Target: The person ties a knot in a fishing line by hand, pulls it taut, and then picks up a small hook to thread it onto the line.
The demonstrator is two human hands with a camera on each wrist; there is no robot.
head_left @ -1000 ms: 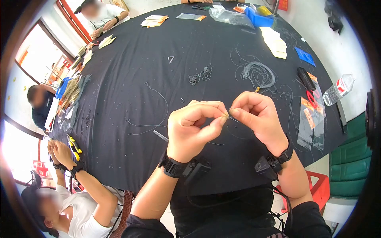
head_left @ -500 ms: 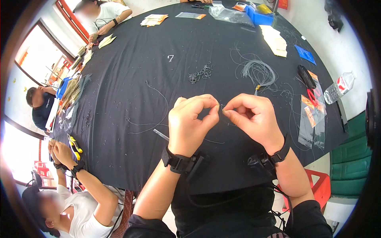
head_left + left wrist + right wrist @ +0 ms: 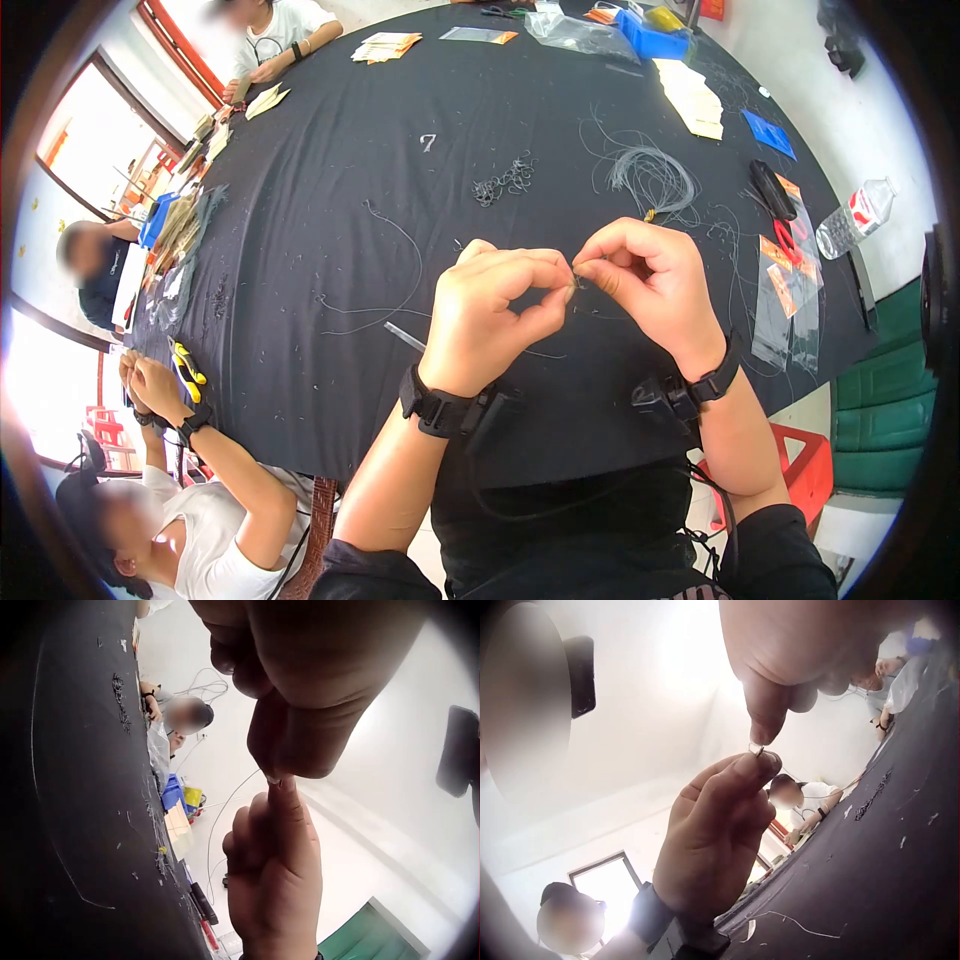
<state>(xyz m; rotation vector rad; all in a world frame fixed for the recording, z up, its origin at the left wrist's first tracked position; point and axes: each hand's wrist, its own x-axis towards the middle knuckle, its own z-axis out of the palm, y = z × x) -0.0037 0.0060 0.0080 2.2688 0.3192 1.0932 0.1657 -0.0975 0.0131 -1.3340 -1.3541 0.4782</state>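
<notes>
Both hands are raised over the black-covered table, fingertips nearly touching. The left hand (image 3: 495,318) pinches a tiny hook-like piece (image 3: 760,751) between thumb and forefinger. Facing it, the right hand (image 3: 655,290) has thumb and forefinger pinched at the same spot, seemingly on a thin line (image 3: 214,832) that curves away in the left wrist view; the exact contact is hidden by the fingertips. Beyond the hands lie a small heap of dark hooks (image 3: 503,184) and a tied coil of grey line (image 3: 650,175). A loose line (image 3: 420,262) curves left of the left hand.
At the right are red-handled scissors (image 3: 786,243), clear packets (image 3: 770,335) and a water bottle (image 3: 856,218). Yellow cards (image 3: 688,98) and a blue box (image 3: 650,40) stand farther back. Yellow-handled pliers (image 3: 187,370) lie left, near another seated person (image 3: 215,525).
The hands shifted left, then back right and slightly up, staying pinched close together. The person at the back left leaned; the one at the far left lowered a hand from the head.
</notes>
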